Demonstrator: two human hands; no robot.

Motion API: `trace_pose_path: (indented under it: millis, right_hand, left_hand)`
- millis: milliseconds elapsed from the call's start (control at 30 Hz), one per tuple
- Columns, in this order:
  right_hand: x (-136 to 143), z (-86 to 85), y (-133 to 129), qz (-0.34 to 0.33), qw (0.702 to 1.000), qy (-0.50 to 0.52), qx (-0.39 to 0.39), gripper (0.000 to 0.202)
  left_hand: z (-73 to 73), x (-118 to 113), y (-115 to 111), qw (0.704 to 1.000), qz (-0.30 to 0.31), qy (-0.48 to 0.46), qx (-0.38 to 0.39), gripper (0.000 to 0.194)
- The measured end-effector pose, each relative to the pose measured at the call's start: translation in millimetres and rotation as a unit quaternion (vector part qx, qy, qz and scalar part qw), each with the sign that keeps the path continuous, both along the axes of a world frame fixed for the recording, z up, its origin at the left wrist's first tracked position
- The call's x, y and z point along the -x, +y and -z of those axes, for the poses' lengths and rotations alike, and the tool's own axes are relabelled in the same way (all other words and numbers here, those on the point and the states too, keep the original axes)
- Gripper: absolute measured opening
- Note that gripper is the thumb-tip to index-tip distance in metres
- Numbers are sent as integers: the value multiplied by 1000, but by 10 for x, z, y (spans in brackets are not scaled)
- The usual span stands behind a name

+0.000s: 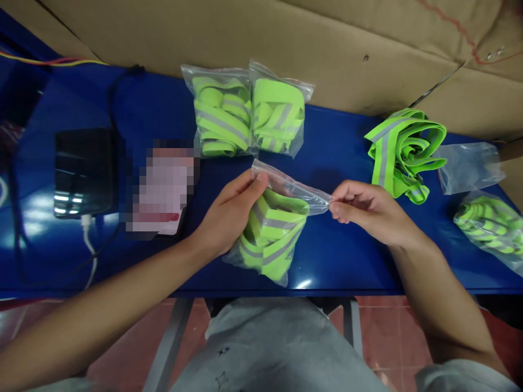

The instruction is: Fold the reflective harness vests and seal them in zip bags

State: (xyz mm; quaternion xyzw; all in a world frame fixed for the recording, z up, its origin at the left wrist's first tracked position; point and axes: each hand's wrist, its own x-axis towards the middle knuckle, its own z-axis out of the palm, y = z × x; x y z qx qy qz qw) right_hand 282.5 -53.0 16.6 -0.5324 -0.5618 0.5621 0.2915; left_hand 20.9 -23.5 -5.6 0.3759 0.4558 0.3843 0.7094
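Observation:
A clear zip-lock bag (286,177) with a folded neon-green reflective strap (281,228) inside hangs between my two hands, over the near part of the blue table. My left hand (235,209) grips the bag's upper left corner, thumb on the front. Between thumb and fingertips, my right hand (362,209) pinches the upper right corner, so the top edge is drawn out in a slanting line. Whether the zip is closed along its length I cannot tell. Just beyond stand two similar filled bags, a left one (223,117) and a right one (280,117).
On the blue table (335,261), a loose heap of green reflective strap (404,149) lies right, beside a flat clear bag (472,166) and another filled bag (490,223). Left are a phone (163,190) and a black device (84,171) with a white cable. Cardboard (347,60) walls the back.

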Motion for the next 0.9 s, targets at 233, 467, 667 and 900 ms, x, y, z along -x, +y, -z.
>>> trace_pose_path:
  millis: [233,467,667,900]
  right_hand:
    - [166,129,-64,48,997,8,-57,12]
    - [217,169,-101,76,996,17,-33,17]
    - [237,134,-111,76,995,6,-58,21]
    - [268,92,-106,66,996,-2,-68,20]
  left_hand:
    - [30,-1,-48,999,22,17,-47,31]
    - [7,-26,-84,996,35,27,-72,29]
    - [-28,-29,-113,997,43,44,-47,29]
    - [-41,-72,-142,997,51,42,-48,28]
